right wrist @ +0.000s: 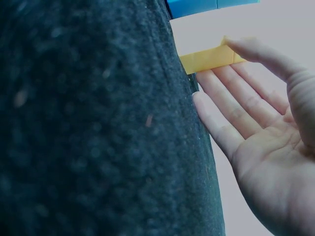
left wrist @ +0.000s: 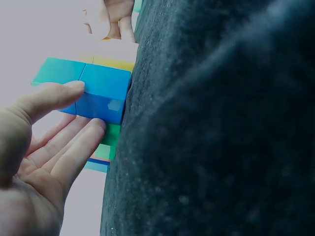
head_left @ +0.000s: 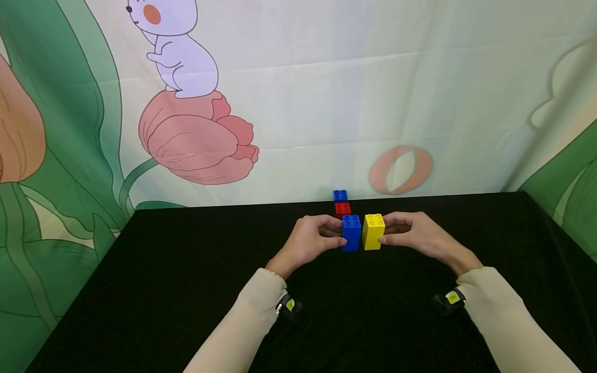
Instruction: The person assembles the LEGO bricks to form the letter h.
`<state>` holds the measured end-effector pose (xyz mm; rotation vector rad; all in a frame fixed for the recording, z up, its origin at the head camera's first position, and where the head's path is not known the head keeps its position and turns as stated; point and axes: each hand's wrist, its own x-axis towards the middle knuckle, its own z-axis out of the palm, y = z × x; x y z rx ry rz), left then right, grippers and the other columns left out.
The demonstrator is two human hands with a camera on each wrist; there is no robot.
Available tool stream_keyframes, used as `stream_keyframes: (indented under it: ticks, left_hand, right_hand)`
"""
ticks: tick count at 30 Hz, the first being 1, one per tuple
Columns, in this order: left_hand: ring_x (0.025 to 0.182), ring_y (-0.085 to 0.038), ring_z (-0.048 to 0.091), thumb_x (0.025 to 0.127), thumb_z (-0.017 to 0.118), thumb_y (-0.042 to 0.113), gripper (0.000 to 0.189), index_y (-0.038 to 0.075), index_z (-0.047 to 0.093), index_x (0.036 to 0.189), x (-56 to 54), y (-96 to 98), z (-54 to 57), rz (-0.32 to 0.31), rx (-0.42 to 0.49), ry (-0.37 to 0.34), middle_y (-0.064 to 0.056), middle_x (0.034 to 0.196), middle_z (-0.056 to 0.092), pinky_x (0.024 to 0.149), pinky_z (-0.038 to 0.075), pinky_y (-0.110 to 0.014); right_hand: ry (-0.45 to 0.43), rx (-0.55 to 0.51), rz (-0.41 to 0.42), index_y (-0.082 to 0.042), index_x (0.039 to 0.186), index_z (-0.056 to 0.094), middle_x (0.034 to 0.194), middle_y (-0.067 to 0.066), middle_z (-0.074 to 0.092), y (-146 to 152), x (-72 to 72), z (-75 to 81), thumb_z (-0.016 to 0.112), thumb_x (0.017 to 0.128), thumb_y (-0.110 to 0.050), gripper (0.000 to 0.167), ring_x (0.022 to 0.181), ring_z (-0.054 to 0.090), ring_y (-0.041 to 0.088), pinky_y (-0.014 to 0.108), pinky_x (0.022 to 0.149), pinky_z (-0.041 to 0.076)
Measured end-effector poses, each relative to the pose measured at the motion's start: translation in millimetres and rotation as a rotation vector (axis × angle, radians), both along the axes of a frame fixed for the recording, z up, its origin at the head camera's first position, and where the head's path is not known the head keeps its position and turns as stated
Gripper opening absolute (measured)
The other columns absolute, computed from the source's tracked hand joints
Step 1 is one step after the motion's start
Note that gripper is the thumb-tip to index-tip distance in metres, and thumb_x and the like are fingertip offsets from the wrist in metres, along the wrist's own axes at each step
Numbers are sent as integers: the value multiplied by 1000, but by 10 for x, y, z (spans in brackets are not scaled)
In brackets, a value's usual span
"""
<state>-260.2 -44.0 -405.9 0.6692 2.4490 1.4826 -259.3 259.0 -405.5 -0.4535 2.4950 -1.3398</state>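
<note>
Two stacked blue toy bricks [head_left: 351,234] stand upright on the black tabletop, pinched between the thumb and fingers of my left hand [head_left: 310,239]. A seam across the blue stack shows in the left wrist view. Just right of it, a narrow gap apart, is an upright yellow brick stack [head_left: 373,232]. My right hand [head_left: 422,237] holds that stack by its right side, thumb in front and fingers behind. In the right wrist view the yellow stack [right wrist: 209,59] looks washed out by glare.
Behind the blue stack a red brick [head_left: 342,209] and a farther blue brick [head_left: 340,196] form a row toward the back. A green brick [left wrist: 112,137] shows in the left wrist view. The printed curtain [head_left: 303,119] hangs at the black table's [head_left: 186,259] back edge.
</note>
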Motion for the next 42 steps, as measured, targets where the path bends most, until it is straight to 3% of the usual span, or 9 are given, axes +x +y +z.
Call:
stream_keyframes:
  ticks: [28,42]
  left_hand:
    - [104,-17,74,97,81,12,29,7,72,124,25,40,-6,46,16,-17,-6,121,75,93,61,-32]
    - [103,-16,74,97,81,13,33,8,72,128,27,27,4,37,8,-13,-6,123,75,93,61,-33]
  right_hand:
    - [-9,-9,8,-3,142,60,134,18,66,-6,16,15,79,96,-30,57,122,65,33,53,105,54]
    - [-2,5,8,-3,142,60,133,17,67,9,6,1,79,97,-31,57,122,65,33,54,105,53]
